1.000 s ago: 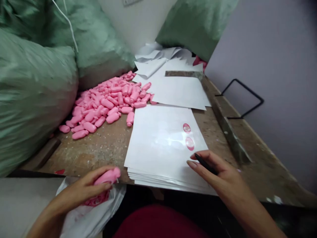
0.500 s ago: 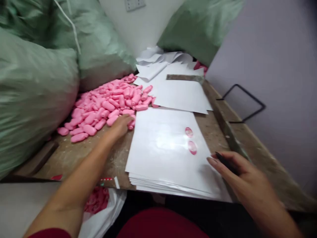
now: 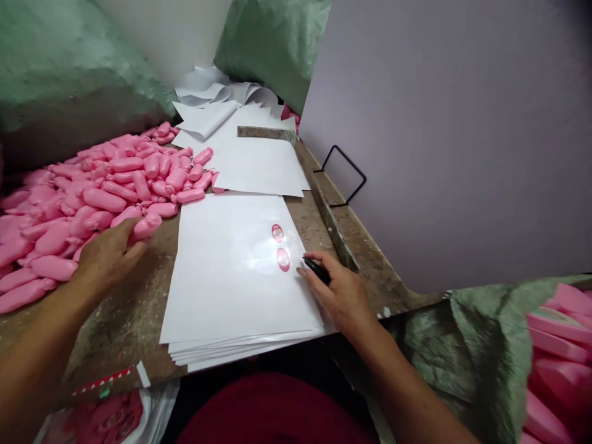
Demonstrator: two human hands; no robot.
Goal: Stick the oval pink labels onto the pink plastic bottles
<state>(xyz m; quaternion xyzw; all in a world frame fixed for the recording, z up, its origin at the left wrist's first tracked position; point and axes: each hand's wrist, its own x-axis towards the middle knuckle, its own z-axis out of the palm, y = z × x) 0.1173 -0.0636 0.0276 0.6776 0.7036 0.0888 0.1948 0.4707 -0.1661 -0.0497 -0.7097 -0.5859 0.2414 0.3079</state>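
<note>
- Clock directions are counted from the middle of the stack of white sheets (image 3: 231,302), which lies at the near edge of the worn desk (image 3: 127,333).
- At 9 o'clock, the left hand (image 3: 108,253) is grasping one pink bottle (image 3: 147,226) between thumb and fingers, beside the pile.
- At 3 o'clock, the right hand (image 3: 340,287) has a black pen-like tool (image 3: 317,270) pinched in its fingers; whether the tip touches the paper, one cannot tell.
- Two oval pink stickers (image 3: 283,259) remain on the top sheet, towards 2 o'clock, near the tool's tip.
- The heap of pink bottles (image 3: 104,198) spreads at 10 o'clock, with a green sack (image 3: 83,80) behind it.
- At 12 o'clock lie loose white sheets (image 3: 259,163), under a metal angle bar (image 3: 266,132).
- A black wire loop (image 3: 356,163) stands at 2 o'clock.
- A plastic bag (image 3: 157,410) with pinkish pieces is at 8 o'clock.
- Between 3 and 4 o'clock, an open green sack (image 3: 485,351) contains pink items (image 3: 559,376).
</note>
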